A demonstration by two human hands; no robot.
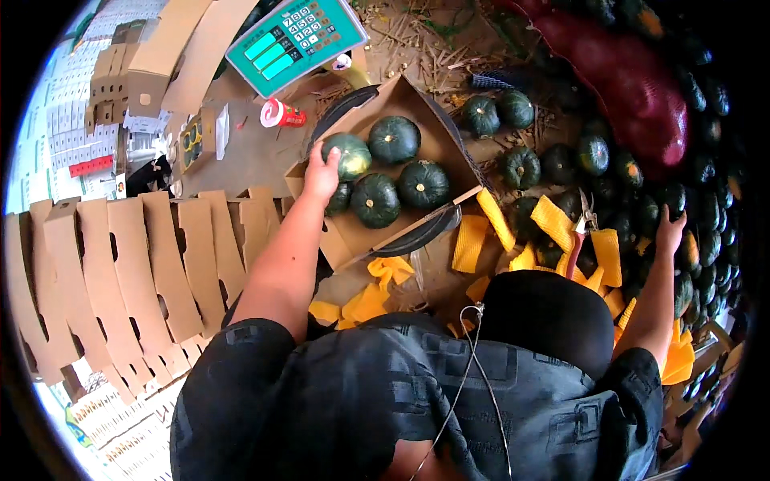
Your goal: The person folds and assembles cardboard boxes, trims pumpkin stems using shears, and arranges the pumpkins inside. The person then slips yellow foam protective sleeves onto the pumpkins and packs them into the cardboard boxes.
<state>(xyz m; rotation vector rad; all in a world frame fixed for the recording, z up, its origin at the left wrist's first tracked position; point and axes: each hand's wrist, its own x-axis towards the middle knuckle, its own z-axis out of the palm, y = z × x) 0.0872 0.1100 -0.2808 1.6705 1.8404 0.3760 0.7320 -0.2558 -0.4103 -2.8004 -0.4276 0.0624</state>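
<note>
My left hand (322, 171) grips the side of a dark green squash (349, 157) with a pale yellow patch, at the left of an open cardboard box (400, 99). Several more green squashes, such as one with a round stem scar (394, 139), lie in the same box, which rests on a round black base (415, 242). Far to the right, my right hand (669, 231) has its fingers on a green squash (672, 199) at the edge of a large pile. Whether it holds that squash firmly cannot be told.
A teal weighing-scale panel (298, 42) stands beyond the box, near a red cup (283, 113). Folded cardboard boxes (138, 264) are lined up at left. Red-handled pruning shears (579, 237) lie among yellow foam sleeves (553, 222). A dark red mesh sack (625, 78) lies at upper right.
</note>
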